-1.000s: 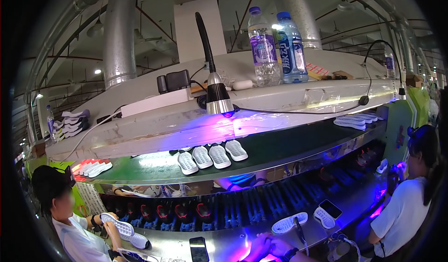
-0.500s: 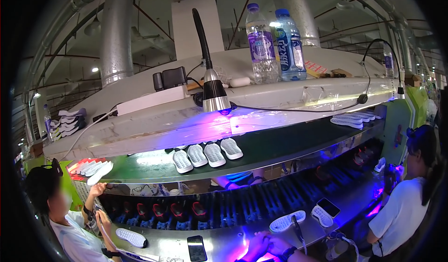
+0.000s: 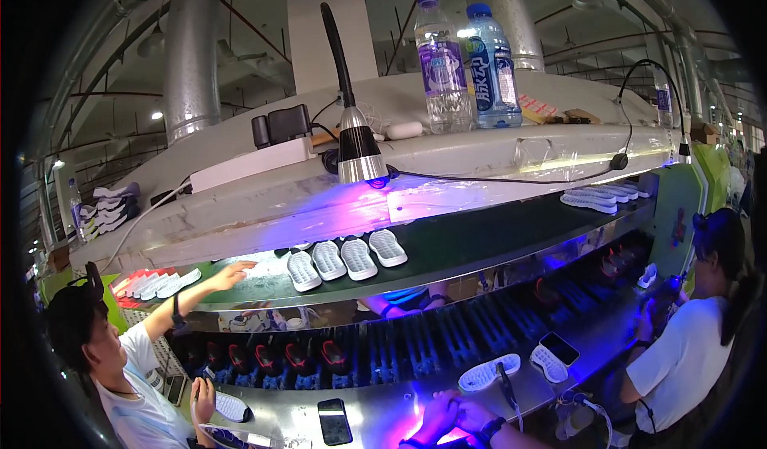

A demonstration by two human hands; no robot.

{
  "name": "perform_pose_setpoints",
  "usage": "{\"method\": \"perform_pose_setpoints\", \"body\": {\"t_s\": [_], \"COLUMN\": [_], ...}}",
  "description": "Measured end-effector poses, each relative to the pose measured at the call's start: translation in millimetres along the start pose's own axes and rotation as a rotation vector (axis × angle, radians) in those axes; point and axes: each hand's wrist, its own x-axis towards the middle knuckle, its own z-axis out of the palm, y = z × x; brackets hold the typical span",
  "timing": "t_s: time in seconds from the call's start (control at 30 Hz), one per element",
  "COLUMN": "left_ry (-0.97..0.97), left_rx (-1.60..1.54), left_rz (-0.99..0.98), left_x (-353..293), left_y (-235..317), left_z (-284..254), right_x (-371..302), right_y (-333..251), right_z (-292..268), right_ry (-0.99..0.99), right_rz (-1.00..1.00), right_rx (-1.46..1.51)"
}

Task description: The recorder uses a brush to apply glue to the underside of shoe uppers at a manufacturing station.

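Note:
My left hand (image 3: 433, 423) and my right hand (image 3: 471, 414) are close together at the bottom edge, over a steel table lit by purple light. My right wrist wears a dark band. The glare hides whether either hand holds anything. Just beyond my hands lie a white shoe sole (image 3: 487, 373), a dark pen-like tool with a cable (image 3: 505, 379) and a second white sole (image 3: 548, 363).
A green belt (image 3: 463, 245) carries several white soles (image 3: 343, 259). A person on the left (image 3: 120, 369) reaches a hand (image 3: 232, 273) onto it. Another person in white (image 3: 679, 361) sits at the right. Two phones (image 3: 334, 421) (image 3: 559, 347) lie on the table. Bottles (image 3: 467, 61) and a gooseneck lamp (image 3: 359, 153) stand above.
The person on the left has raised an arm from the low table up to the green belt. My hands have stayed at the bottom edge.

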Motion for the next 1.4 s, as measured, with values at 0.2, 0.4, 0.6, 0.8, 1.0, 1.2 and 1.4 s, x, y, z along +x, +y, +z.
{"method": "perform_pose_setpoints", "body": {"t_s": [0.2, 0.4, 0.6, 0.8, 1.0, 1.2, 1.4], "left_ry": [-0.070, -0.090, -0.147, -0.179, -0.178, -0.187, -0.239], "left_rx": [-0.015, 0.089, -0.039, -0.019, -0.017, -0.013, 0.015], "left_rz": [-0.057, -0.025, -0.028, -0.055, -0.063, -0.097, -0.142], "left_x": [1, -5, 7, 11, 11, 13, 14], "left_y": [-1, -26, 3, 2, -3, 8, 13], "left_z": [-2, 10, -14, -14, -11, -15, -18], "right_x": [-1, -13, -21, -20, -18, -17, -16], "right_y": [1, -2, -6, -10, -8, -6, -4], "right_z": [-4, 32, 54, 65, 56, 51, 50], "right_ry": [-0.026, -0.013, 0.036, 0.018, 0.016, 0.050, 0.037], "right_rz": [0.018, -0.035, -0.042, -0.064, -0.058, -0.056, -0.068], "right_rx": [0.031, -0.094, -0.083, -0.086, -0.055, -0.070, 0.028]}}
